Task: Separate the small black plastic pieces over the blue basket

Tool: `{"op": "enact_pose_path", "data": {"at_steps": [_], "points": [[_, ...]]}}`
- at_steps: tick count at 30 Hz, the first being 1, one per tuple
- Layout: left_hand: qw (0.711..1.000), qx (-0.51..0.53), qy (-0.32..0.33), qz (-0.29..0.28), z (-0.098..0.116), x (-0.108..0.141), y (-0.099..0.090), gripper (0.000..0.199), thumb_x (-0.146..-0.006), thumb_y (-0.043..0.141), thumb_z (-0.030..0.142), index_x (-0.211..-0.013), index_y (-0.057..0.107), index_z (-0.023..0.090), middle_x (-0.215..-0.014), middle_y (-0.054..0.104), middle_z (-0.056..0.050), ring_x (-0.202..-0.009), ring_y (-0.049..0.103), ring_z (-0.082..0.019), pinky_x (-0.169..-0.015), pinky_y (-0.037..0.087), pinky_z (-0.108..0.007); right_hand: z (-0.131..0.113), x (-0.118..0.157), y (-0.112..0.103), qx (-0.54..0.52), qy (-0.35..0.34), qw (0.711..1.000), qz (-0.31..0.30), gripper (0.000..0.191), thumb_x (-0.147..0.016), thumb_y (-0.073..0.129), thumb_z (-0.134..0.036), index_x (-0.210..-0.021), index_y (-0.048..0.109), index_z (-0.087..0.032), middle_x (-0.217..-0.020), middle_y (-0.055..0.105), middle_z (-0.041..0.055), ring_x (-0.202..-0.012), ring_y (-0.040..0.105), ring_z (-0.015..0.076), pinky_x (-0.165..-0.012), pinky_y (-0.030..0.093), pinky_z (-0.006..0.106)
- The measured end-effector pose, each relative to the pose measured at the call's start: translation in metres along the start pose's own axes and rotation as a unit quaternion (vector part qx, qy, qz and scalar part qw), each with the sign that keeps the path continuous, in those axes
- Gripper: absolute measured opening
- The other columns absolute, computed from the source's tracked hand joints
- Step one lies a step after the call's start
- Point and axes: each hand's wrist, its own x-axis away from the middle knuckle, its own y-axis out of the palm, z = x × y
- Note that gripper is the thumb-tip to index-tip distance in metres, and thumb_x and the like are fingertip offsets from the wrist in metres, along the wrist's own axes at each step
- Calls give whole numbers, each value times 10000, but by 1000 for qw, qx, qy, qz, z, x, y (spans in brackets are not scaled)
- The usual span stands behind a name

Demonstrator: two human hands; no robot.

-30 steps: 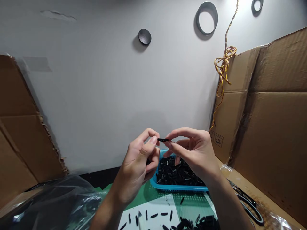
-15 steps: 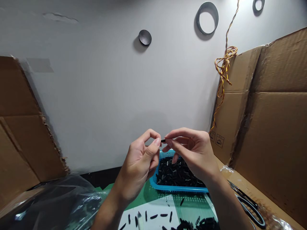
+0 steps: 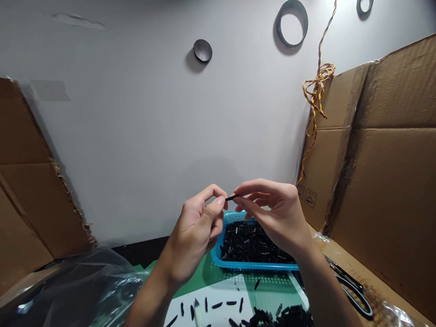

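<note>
A small, thin black piece (image 3: 231, 198) is stretched between my two hands, above the blue basket. My left hand (image 3: 200, 218) pinches its left end between thumb and forefinger. On the other end, the thumb and forefinger of my right hand (image 3: 272, 209) are closed. Behind and below sits a blue plastic basket (image 3: 252, 265) heaped with similar black pieces (image 3: 252, 243). More black pieces (image 3: 272, 317) lie in a pile at the bottom of the view, and several lie spread out on a white sheet (image 3: 218, 293).
A pale pointed tool (image 3: 198, 313) lies on the sheet. Scissors (image 3: 354, 295) rest at the right, by a cardboard wall (image 3: 391, 181). Clear plastic bagging (image 3: 112, 281) covers the left front. Twisted wire (image 3: 318, 91) hangs down the wall at the right.
More of the black piece now shows between my fingertips, as my hands have drawn slightly apart. The camera view has shifted a little.
</note>
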Motion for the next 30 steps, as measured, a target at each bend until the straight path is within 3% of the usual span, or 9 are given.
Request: {"op": "enact_pose_path", "data": {"at_steps": [4, 9, 12, 15, 20, 25, 30], "points": [[994, 40, -87, 43, 3, -3, -1, 440, -1034, 435, 655, -1110, 589, 250, -429, 344, 118, -327, 136, -61, -302, 127, -137, 8, -2, -7, 138, -40, 990, 2, 152, -962, 723, -146, -921, 822, -255, -884, 831, -26, -760, 778, 155, -639, 610, 287], [993, 58, -89, 50, 2, -5, -3, 609, -1025, 345, 716, -1373, 537, 254, -458, 414, 103, -327, 124, -67, -303, 133, -141, 23, -6, -8, 332, -22, 943, 1, 205, -1001, 682, -141, -1054, 836, -266, -1075, 833, 25, -811, 747, 198, -678, 554, 367], [996, 35, -76, 43, 1, -5, -2, 695, -1018, 282, 761, -1468, 470, 266, -477, 481, 80, -313, 153, -72, -302, 144, -145, 17, -3, 0, 263, -45, 964, -1, 207, -1020, 683, -169, -1083, 840, -289, -1123, 813, 32, -886, 741, 207, -743, 561, 382], [996, 29, -74, 38, 1, -3, 3, 744, -1012, 212, 792, -1515, 422, 285, -489, 506, 72, -311, 158, -72, -316, 145, -142, 1, 3, 10, 168, -66, 982, -51, 159, -994, 752, -203, -1006, 849, -328, -1051, 810, 2, -944, 733, 206, -804, 569, 374], [995, 18, -72, 69, 1, 1, 9, 777, -993, 258, 825, -1516, 421, 274, -517, 462, 80, -340, 202, -80, -333, 173, -154, -12, 9, 17, 198, -36, 964, -173, 135, -968, 788, -180, -889, 821, -284, -941, 787, -17, -940, 670, 203, -848, 554, 364], [994, -6, -86, 61, -5, -1, 5, 694, -1004, 316, 802, -1446, 482, 294, -530, 450, 82, -349, 230, -82, -340, 162, -166, -9, 8, 21, 235, -28, 952, -196, 214, -1016, 704, -139, -824, 727, -233, -896, 738, -12, -912, 624, 191, -794, 517, 337], [995, -21, -92, 32, -14, -6, -2, 725, -981, 337, 835, -1411, 523, 281, -478, 406, 98, -307, 243, -93, -305, 162, -187, -8, 10, 24, 305, -53, 926, -218, 193, -1077, 626, -142, -897, 662, -202, -970, 716, 26, -976, 609, 202, -801, 500, 326]]}}
